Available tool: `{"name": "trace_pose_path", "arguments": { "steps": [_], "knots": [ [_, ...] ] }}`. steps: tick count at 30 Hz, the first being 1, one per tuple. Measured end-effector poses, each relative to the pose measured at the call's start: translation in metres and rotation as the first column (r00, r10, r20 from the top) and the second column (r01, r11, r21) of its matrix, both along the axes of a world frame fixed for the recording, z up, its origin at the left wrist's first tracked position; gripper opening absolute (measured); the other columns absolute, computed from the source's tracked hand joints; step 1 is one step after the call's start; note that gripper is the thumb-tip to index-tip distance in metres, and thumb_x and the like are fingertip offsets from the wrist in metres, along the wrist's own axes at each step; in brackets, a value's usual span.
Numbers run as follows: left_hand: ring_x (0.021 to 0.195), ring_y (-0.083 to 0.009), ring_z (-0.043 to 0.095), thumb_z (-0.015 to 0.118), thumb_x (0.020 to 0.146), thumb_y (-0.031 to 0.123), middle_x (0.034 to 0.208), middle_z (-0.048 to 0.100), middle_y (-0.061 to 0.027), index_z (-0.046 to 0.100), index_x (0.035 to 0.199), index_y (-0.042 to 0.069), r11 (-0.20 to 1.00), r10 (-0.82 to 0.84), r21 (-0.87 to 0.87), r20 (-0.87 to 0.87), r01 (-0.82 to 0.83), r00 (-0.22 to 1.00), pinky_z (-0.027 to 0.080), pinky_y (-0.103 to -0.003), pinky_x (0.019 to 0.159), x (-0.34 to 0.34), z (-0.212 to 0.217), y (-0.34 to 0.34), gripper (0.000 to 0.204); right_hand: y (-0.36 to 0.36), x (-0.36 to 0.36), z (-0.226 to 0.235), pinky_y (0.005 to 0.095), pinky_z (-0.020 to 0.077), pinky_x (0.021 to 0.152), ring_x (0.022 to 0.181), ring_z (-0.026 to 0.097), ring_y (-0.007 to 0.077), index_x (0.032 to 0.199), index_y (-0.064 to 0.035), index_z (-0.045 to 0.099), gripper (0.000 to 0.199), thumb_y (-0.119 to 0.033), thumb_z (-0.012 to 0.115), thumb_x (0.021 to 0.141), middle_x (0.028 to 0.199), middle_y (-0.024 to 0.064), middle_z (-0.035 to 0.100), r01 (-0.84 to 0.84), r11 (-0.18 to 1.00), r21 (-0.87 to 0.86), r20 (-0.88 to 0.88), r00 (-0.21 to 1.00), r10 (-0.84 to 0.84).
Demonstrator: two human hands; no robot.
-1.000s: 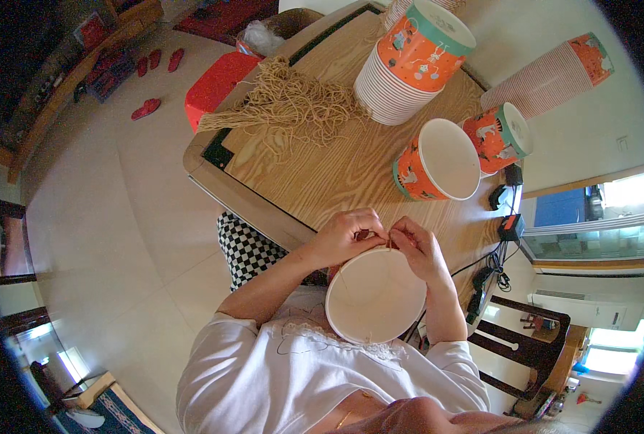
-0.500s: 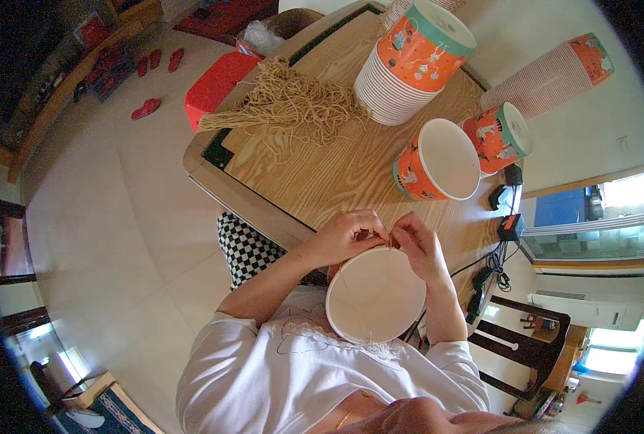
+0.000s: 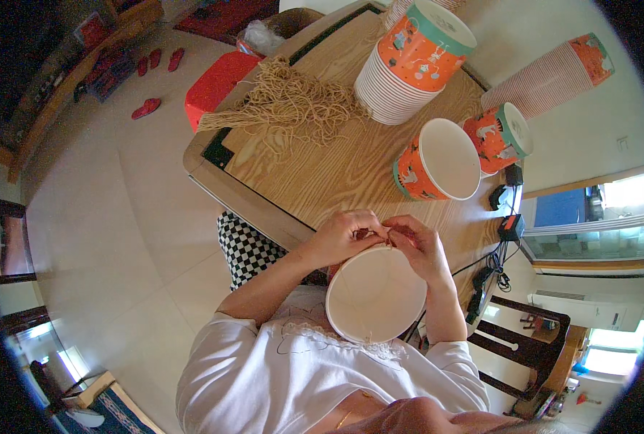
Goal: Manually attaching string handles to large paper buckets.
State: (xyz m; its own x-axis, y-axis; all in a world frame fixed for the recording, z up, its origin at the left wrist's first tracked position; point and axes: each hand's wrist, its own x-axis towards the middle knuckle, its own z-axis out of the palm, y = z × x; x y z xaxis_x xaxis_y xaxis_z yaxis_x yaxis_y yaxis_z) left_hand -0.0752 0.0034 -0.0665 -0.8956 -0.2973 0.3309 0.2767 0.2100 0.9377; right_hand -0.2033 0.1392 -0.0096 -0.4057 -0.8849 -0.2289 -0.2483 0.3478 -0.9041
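Note:
A round paper bucket (image 3: 376,300) with a white inside rests against my body, its mouth tilted up toward me. My left hand (image 3: 347,235) is closed at the far rim, thumb and fingertips pinching a thin tan cord. Beside it, my right hand (image 3: 421,249) pinches at the same cord, its fingertips meeting those of the left. A short piece of the cord (image 3: 389,247) shows at the rim under the fingers; most of it is hidden. Another bit of cord (image 3: 369,337) sits at the near rim.
On the wooden table (image 3: 278,181) lies a tangled heap of tan cords (image 3: 293,101). Nearby stand an open orange bucket (image 3: 448,159), an upturned bucket (image 3: 499,137) and tall bucket stacks (image 3: 408,65). Black cables (image 3: 492,267) run along the right edge; a red stool (image 3: 217,87) stands beyond.
My right hand's fingers have shifted slightly left and curled over toward the left fingertips. My left hand and the bucket have hardly moved.

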Motion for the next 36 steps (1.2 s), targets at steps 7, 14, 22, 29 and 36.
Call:
{"name": "trace_pose_path", "arguments": {
  "steps": [7, 14, 22, 29, 36],
  "knots": [
    [0.072, -0.0171, 0.058, 0.065, 0.077, 0.011, 0.078, 0.06, -0.0046, 0.063, 0.083, 0.007, 0.998, 0.058, -0.037, -0.032, -0.059, 0.998, 0.045, -0.029, 0.061, 0.0, 0.0, 0.001, 0.008, 0.002, -0.007, -0.003, 0.0263, 0.0481, 0.074, 0.084, 0.059, 0.0138, 0.092, 0.0021, 0.061, 0.013, -0.007, 0.057, 0.083, 0.09, 0.0062, 0.062, -0.014, 0.999, 0.038, -0.054, 0.998, 0.016],
    [0.073, -0.0202, 0.059, 0.065, 0.076, 0.012, 0.078, 0.06, -0.0069, 0.062, 0.083, 0.005, 0.999, 0.042, -0.026, 0.005, -0.042, 0.999, 0.046, -0.03, 0.063, 0.001, 0.004, 0.0, 0.01, 0.004, -0.008, -0.009, 0.0269, 0.0482, 0.073, 0.078, 0.059, 0.0135, 0.09, 0.002, 0.06, 0.012, -0.007, 0.055, 0.084, 0.081, 0.0066, 0.06, -0.008, 1.0, -0.009, -0.012, 1.0, 0.008],
    [0.072, -0.0199, 0.059, 0.065, 0.075, 0.011, 0.078, 0.06, -0.0065, 0.063, 0.082, 0.006, 0.999, 0.015, -0.032, -0.019, -0.016, 1.0, 0.046, -0.03, 0.063, 0.001, 0.008, -0.001, 0.009, 0.001, -0.004, 0.003, 0.0262, 0.0448, 0.066, 0.07, 0.053, 0.0117, 0.083, 0.0003, 0.055, 0.016, -0.014, 0.049, 0.088, 0.074, 0.004, 0.056, -0.039, 0.997, 0.06, -0.105, 0.994, 0.045],
    [0.076, -0.0211, 0.059, 0.064, 0.076, 0.012, 0.078, 0.06, -0.0063, 0.066, 0.086, 0.009, 0.996, -0.052, -0.078, 0.027, 0.054, 0.998, 0.045, -0.031, 0.067, 0.001, 0.004, -0.002, 0.011, 0.001, -0.008, -0.001, 0.0254, 0.0443, 0.066, 0.07, 0.053, 0.0111, 0.084, 0.0, 0.055, 0.014, -0.013, 0.05, 0.088, 0.076, 0.0038, 0.055, -0.058, 0.998, 0.033, -0.08, 0.995, 0.061],
    [0.077, -0.0215, 0.059, 0.064, 0.076, 0.013, 0.08, 0.061, -0.0066, 0.066, 0.088, 0.01, 0.996, -0.082, -0.034, 0.055, 0.084, 0.995, 0.046, -0.031, 0.067, 0.0, 0.002, -0.001, 0.012, 0.003, -0.009, -0.008, 0.0251, 0.0445, 0.067, 0.073, 0.054, 0.0113, 0.085, 0.0004, 0.056, 0.014, -0.013, 0.052, 0.087, 0.078, 0.0041, 0.056, -0.026, 0.999, -0.027, -0.029, 0.999, 0.025]
  ]
}}
